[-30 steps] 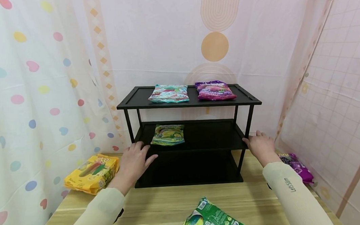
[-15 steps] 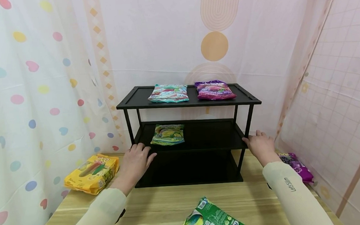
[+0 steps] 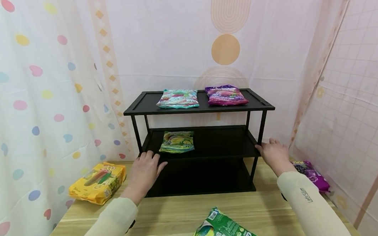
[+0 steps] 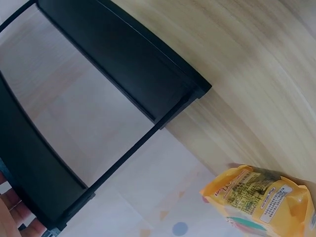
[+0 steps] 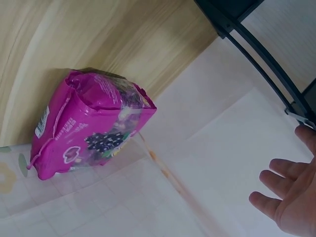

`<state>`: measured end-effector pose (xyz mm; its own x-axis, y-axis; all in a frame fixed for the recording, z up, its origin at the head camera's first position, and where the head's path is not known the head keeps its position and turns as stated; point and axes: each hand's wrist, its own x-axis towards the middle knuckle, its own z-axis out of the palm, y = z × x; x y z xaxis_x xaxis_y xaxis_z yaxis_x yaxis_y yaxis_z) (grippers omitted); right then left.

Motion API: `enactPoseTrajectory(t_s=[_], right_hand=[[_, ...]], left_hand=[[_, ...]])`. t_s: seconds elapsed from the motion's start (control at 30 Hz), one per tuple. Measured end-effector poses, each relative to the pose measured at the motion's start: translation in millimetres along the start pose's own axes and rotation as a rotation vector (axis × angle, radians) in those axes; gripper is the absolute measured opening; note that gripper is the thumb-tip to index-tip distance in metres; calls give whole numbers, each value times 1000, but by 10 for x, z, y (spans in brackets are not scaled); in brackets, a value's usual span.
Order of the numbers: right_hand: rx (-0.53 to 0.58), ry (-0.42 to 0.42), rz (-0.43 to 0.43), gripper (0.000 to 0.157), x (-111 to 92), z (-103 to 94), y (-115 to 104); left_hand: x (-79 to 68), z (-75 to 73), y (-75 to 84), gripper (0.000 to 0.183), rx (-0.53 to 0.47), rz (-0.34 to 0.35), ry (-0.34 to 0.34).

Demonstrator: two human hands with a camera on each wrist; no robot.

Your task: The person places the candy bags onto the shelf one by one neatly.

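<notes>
A black three-tier shelf rack [image 3: 222, 143] stands on the wooden table. My left hand [image 3: 144, 175] touches its left front corner at the middle tier, thumb stretched out in front of the edge. In the left wrist view, my left fingers [image 4: 19, 213] lie along the tier's edge. My right hand [image 3: 275, 155] touches the right front post at the same height; in the right wrist view its other fingers [image 5: 276, 182] are spread and free. A green-yellow snack bag [image 3: 176, 141] lies on the middle tier. A turquoise-white bag [image 3: 178, 99] and a purple-pink bag [image 3: 226, 95] lie on top.
A yellow bag [image 3: 97, 182] sits on the table left of the rack, and a purple grape-picture bag [image 3: 311, 175] at the right. A green bag [image 3: 225, 228] lies near the table's front. Patterned curtains [image 3: 165, 37] hang behind and at the sides.
My left hand has shifted slightly along the rack's corner, its forearm a little to the right. My right hand keeps its place. The bags and rack look unchanged.
</notes>
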<state>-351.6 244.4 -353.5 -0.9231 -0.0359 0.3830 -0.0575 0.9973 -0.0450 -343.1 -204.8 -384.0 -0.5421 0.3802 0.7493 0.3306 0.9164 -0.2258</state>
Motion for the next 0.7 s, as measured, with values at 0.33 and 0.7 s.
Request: enactPoseTrajectory(t_s=[0.33,0.7], right_hand=[[96,104,-25,43,-39,117,39],[140,69,36,51,-161,199,289]], left_hand=[[-2,10,22,34,-21,2,63],[15,10,49,34,-7,-4,49]])
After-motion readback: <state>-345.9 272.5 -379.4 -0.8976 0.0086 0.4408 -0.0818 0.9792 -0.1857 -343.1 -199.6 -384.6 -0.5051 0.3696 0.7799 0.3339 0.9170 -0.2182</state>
